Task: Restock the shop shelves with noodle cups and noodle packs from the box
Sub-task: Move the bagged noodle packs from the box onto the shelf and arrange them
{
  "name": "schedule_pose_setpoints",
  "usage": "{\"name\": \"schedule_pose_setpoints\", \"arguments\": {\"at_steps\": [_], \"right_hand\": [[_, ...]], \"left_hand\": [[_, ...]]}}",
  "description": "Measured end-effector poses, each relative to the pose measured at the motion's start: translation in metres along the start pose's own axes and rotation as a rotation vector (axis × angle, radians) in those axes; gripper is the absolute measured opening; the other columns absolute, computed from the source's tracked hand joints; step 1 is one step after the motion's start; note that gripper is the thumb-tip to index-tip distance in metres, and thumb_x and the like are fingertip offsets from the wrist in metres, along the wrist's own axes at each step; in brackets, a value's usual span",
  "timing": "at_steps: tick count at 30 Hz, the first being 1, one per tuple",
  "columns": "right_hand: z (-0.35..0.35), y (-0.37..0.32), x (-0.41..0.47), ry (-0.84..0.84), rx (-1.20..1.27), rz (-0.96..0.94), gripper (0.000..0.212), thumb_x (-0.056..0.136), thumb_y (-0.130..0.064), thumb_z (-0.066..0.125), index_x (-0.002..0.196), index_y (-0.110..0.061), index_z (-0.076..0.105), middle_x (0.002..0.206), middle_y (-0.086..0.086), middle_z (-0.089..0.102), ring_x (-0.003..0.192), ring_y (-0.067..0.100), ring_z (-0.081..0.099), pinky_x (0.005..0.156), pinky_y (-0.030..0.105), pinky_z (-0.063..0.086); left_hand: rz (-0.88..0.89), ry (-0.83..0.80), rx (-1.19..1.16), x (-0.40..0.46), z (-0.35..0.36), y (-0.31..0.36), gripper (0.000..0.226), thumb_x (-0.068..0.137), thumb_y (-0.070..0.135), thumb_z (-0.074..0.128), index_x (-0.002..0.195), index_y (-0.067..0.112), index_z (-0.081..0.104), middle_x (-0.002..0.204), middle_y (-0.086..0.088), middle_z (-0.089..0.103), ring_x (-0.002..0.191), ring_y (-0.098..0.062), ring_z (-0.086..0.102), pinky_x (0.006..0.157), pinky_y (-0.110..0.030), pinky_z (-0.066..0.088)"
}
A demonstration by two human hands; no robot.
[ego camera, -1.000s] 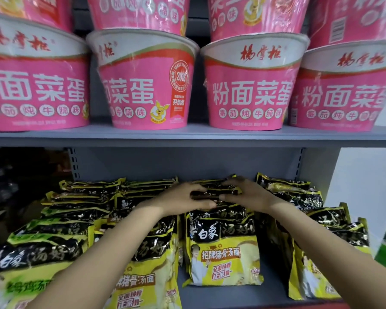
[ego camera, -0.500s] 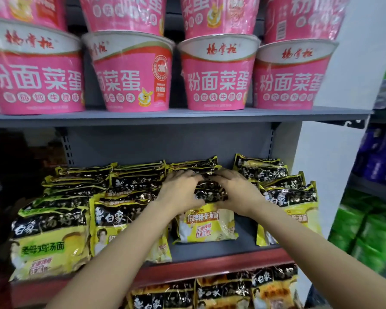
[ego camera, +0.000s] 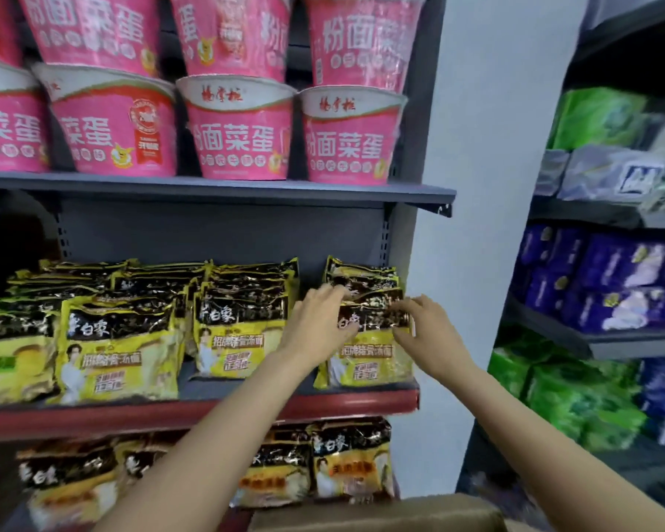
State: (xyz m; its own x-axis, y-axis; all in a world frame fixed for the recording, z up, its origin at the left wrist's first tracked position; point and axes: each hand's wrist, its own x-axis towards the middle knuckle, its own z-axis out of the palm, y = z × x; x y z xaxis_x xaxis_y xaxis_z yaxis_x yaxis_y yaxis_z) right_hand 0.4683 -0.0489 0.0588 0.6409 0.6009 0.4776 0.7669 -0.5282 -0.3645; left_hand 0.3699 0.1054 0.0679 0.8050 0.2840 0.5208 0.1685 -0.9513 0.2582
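Yellow-and-black noodle packs stand in rows on the middle shelf (ego camera: 361, 399). Both hands are at the rightmost row of packs (ego camera: 373, 355). My left hand (ego camera: 317, 324) rests its fingers on the left top edge of the front pack there. My right hand (ego camera: 423, 324) touches the same pack's right top corner, fingers spread. Neither hand is closed around it. Pink noodle cups (ego camera: 242, 136) are stacked two high on the shelf above. A brown cardboard box (ego camera: 381, 514) shows at the bottom edge.
More yellow noodle packs (ego camera: 350, 462) fill the shelf below the red-edged shelf. A white wall panel (ego camera: 488, 186) ends the unit on the right. Beyond it stands another rack with green packets (ego camera: 576, 401) and purple packets (ego camera: 622, 278).
Both hands moved from the middle row of packs to the rightmost row. The view pulled back and swung right, bringing the lower shelf, the box and the neighbouring rack into sight.
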Motion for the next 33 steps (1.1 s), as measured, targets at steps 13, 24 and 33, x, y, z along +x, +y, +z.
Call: {"name": "schedule_pose_setpoints", "arguments": {"at_steps": [13,24,33], "right_hand": [[0.015,0.043,0.052,-0.277,0.094,-0.010,0.092,0.075,-0.047,0.071,0.148,-0.028,0.018,0.154,0.004,0.003,0.143,0.023,0.005,0.115,0.038,0.021],[0.022,0.035,0.159,-0.275,0.061,0.035,0.054,0.093,-0.035,0.053,0.140,-0.011,0.040,0.141,0.009,0.045,0.128,0.027,0.044,0.102,0.030,0.036],[0.048,0.064,0.206,-0.526,-0.039,0.034,0.057,0.090,-0.047,0.051,0.140,-0.022,0.038,0.136,0.006,0.051,0.121,0.024,0.050,0.101,0.031,0.040]], "left_hand": [[-0.018,-0.165,0.202,0.042,0.027,-0.021,0.067,0.078,0.063,0.056,0.136,0.034,0.039,0.141,0.004,0.043,0.134,-0.018,0.032,0.107,-0.038,0.025],[-0.121,-0.149,-0.230,0.151,0.038,-0.080,0.033,0.098,0.011,0.041,0.128,0.012,0.052,0.137,-0.005,0.052,0.126,-0.023,0.047,0.099,-0.026,0.035],[-0.107,-0.421,-0.235,0.212,0.075,-0.099,0.054,0.093,-0.009,0.037,0.143,0.010,0.034,0.154,-0.009,0.024,0.142,-0.020,0.023,0.111,-0.019,0.013]]}}
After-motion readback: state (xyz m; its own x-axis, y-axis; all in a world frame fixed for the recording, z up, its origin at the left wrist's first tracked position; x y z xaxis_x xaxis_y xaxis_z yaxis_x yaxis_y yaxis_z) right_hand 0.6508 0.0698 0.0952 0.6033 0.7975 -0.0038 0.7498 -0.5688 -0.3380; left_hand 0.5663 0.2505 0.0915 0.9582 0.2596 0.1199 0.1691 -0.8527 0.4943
